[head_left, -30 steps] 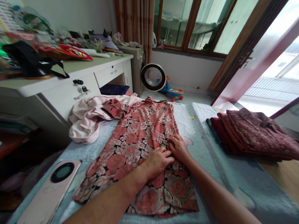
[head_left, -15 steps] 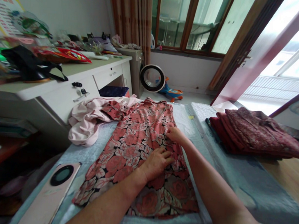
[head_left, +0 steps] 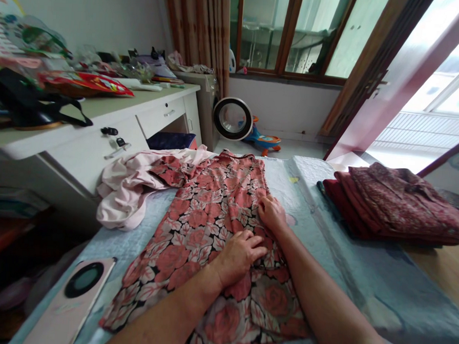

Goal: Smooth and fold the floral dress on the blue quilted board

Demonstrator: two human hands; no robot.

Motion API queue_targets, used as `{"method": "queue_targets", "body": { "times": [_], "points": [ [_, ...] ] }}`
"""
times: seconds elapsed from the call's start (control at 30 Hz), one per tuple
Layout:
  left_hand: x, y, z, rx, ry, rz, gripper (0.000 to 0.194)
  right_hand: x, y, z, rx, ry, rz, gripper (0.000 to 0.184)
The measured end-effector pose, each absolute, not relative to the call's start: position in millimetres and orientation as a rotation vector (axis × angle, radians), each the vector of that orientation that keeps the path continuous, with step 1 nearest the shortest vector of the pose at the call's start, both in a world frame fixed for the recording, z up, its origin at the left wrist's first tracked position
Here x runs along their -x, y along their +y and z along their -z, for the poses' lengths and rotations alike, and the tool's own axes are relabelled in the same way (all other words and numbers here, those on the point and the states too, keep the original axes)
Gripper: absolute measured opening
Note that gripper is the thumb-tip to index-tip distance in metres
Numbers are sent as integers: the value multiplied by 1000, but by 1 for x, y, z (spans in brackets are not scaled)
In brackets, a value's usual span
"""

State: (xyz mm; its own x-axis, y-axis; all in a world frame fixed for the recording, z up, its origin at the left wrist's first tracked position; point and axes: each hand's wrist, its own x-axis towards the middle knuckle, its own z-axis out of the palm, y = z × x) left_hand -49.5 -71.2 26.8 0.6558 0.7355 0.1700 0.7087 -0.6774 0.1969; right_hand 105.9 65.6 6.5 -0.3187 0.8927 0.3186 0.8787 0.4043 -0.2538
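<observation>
A red, grey and black floral shirt lies spread on the pale blue bed cover, its collar at the far end. One short sleeve sticks out at the left; its right side runs in a fairly straight edge. My left hand rests palm down on the middle of the cloth, fingers a little apart. Just beyond it, my right hand is at the shirt's right edge, its fingers curled together on the fabric. The right thumb is hard to make out.
Pale pink cloth lies bunched at the left beside the sleeve. A phone is near the front left. Folded dark red clothes are stacked at the right. A cluttered desk borders the bed; a washing machine with its round door open stands beyond.
My right hand has shifted slightly toward me along the shirt's right edge and turned more palm down. My left hand stays nearly in place. The view has tilted a little.
</observation>
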Motion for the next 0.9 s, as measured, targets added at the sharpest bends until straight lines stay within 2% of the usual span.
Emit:
{"method": "queue_targets", "body": {
  "times": [0.37,0.77,0.9],
  "points": [
    [49,-72,-32,-2713,1208,-349,31,-108,69,-4,1540,-2240,-110,15],
    [49,-72,-29,-2712,1197,-380,28,-108,69,-2,1405,-2178,-168,34],
    [50,-72,-30,-2711,1199,-364,28,-108,68,-1,1329,-2263,-189,35]
  ]
}}
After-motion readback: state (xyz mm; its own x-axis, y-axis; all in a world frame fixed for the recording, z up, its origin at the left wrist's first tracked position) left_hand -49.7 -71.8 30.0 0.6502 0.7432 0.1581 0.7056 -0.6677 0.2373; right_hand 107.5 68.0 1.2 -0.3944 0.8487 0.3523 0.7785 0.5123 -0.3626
